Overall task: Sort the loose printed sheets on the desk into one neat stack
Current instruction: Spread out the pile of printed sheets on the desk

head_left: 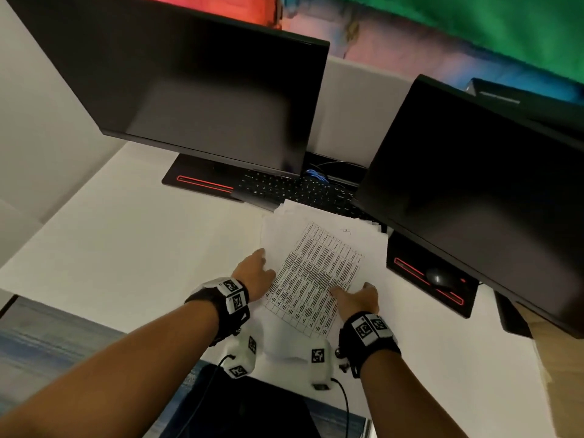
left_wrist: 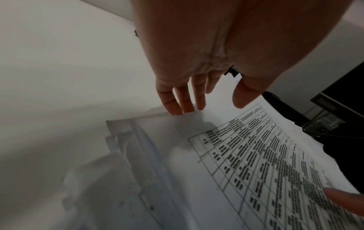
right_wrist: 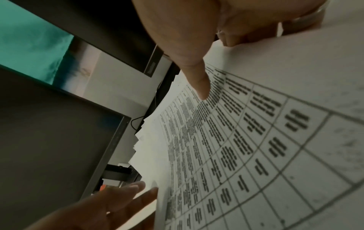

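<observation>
A pile of printed sheets lies askew on the white desk, its top sheet carrying a dense table of text. Lower sheets fan out at the far edge and at the left. My left hand has straight fingers touching the pile's left edge, with the thumb hovering over the paper. My right hand pinches the pile's right edge: the thumb presses on the top sheet while the fingers curl past the edge. The left hand also shows in the right wrist view.
Two dark monitors stand behind and to the right of the pile. A black keyboard lies just beyond the sheets. A mouse sits on the right monitor's base. Bare desk spreads to the left.
</observation>
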A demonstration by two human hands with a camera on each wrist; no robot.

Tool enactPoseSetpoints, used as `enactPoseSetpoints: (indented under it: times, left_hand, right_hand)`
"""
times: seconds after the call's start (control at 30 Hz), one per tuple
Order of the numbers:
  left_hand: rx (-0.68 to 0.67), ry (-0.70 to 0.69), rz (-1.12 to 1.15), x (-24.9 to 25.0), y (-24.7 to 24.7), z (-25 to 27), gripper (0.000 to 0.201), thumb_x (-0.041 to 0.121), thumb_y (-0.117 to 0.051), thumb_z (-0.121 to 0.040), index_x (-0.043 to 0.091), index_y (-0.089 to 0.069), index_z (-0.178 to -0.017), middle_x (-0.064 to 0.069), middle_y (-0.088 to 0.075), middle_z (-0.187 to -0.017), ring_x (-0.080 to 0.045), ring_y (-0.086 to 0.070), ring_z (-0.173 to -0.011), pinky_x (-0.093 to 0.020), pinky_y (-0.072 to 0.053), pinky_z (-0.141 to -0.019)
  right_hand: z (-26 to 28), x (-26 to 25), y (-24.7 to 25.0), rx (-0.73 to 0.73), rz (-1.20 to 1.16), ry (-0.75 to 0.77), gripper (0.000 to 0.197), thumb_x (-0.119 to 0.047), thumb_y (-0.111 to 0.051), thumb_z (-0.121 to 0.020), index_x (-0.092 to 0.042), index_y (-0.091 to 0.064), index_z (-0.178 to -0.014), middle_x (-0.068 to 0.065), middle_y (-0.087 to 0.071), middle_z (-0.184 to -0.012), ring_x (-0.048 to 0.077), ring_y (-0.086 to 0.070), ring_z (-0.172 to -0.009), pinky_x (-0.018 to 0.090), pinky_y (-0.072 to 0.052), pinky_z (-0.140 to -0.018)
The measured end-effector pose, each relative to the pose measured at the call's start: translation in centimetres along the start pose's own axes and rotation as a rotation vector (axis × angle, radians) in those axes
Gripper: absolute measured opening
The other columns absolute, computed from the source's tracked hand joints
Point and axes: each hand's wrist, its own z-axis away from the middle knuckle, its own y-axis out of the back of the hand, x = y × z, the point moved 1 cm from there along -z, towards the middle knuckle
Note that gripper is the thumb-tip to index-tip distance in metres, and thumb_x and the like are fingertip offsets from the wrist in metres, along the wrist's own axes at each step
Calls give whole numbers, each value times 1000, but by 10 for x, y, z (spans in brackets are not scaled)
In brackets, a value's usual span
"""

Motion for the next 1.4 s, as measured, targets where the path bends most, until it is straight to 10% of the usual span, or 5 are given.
enactPoseSetpoints:
  times: [0.27,0.87,1.03,1.23,1.4]
  left_hand:
    - [-5,-73,334,-23,29,-11,79,47,-73,-84,22,-34,-148,5,-54,-133,-15,-56,-114,-34,-44,-100]
    - [191,-79,82,-40,76,-21,33,25,-62,-95,13,-62,-126,-1,-67,-102,-21,-64,-87,-29,-48,-77]
    - [123,-67,256,-55,90,-18,31,32,-62,-94,22,-65,-123,4,-72,-108,-17,-68,-94,-40,-53,-89]
    - [154,-7,300,-63,98,-15,19,32,-62,-96,14,-67,-98,16,-51,-37,1,-41,-39,-24,-41,-53]
    - [153,38,301,-67,90,-17,14,29,-66,-94,17,-67,-87,12,-64,-53,-9,-60,-56,-32,-54,-72]
  right_hand:
    - [22,-20,23,-276,-244,411,42,-8,-78,-81,-21,-63,-118,-7,-73,-113,12,-68,-108,34,-54,-91]
    - [-19,-2,10,84,846,237,131,-71,-80,-58,-10,-15,-155,12,-29,-151,34,-32,-138,52,-40,-106]
    - [-18,-7,5,-2,533,166,117,-33,-91,-67,-6,-17,-154,20,-44,-145,36,-52,-129,43,-51,-99]
    - [4,-26,20,42,356,267,58,-19,-73,-88,-8,-47,-140,18,-60,-131,35,-62,-116,36,-54,-95]
    - [48,-83,67,222,417,606,28,-21,-65,-94,-10,-60,-119,8,-65,-101,26,-62,-97,38,-54,-86]
